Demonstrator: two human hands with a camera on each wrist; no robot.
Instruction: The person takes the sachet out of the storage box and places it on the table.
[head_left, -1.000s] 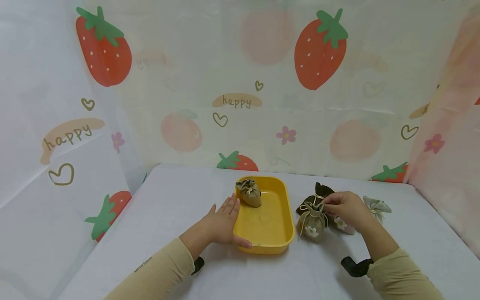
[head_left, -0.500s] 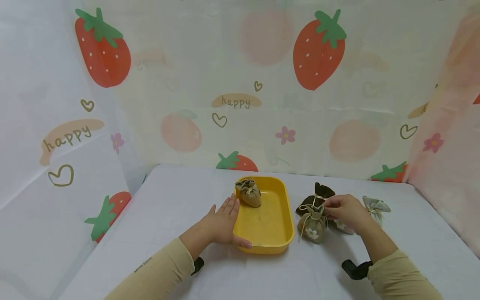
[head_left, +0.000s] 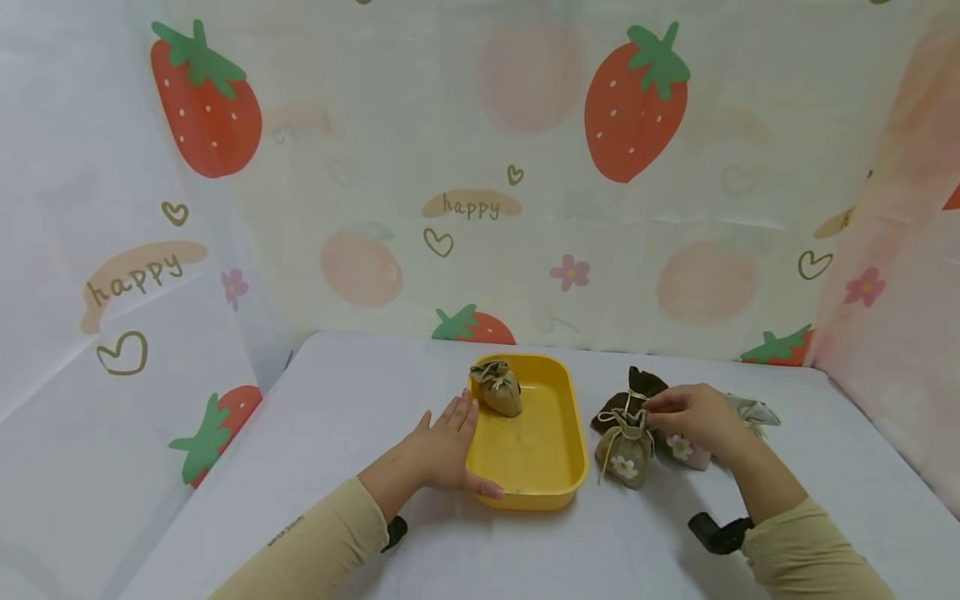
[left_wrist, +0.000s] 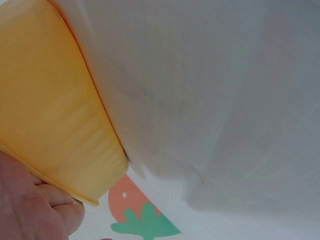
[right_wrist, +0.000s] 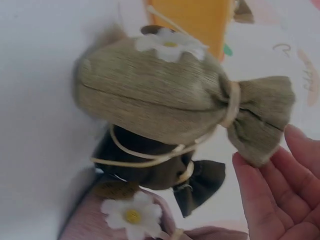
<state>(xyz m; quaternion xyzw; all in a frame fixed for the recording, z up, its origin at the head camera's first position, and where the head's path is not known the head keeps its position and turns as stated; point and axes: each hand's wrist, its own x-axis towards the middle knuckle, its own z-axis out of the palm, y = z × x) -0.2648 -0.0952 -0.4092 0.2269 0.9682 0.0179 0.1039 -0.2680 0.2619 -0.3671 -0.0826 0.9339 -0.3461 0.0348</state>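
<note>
My right hand (head_left: pixel 697 421) pinches the ruffled top of an olive-beige drawstring pouch (head_left: pixel 628 458) with a white daisy on its front. In the right wrist view, that pouch (right_wrist: pixel 160 90) has a cream cord at its neck, and thumb and fingertips meet at the cloth's edge. Behind it sit a dark brown pouch (head_left: pixel 645 382) and a pinkish pouch (head_left: pixel 697 454) with a daisy. My left hand (head_left: pixel 442 454) lies with straight spread fingers against the left side of a yellow tray (head_left: pixel 536 458), thumb over its near corner. A tan pouch (head_left: pixel 501 396) rests in the tray's far left corner.
A pale grey-green pouch (head_left: pixel 753 410) lies behind my right hand, partly hidden by it. The white-covered table (head_left: pixel 375 367) ends at a strawberry-printed cloth backdrop (head_left: pixel 465 125), with cloth walls on both sides. Black wrist mounts (head_left: pixel 716 533) hang under the sleeves.
My right hand keeps its pinch on the olive-beige pouch and shifts only slightly. Left hand, tray and the tan pouch stay put.
</note>
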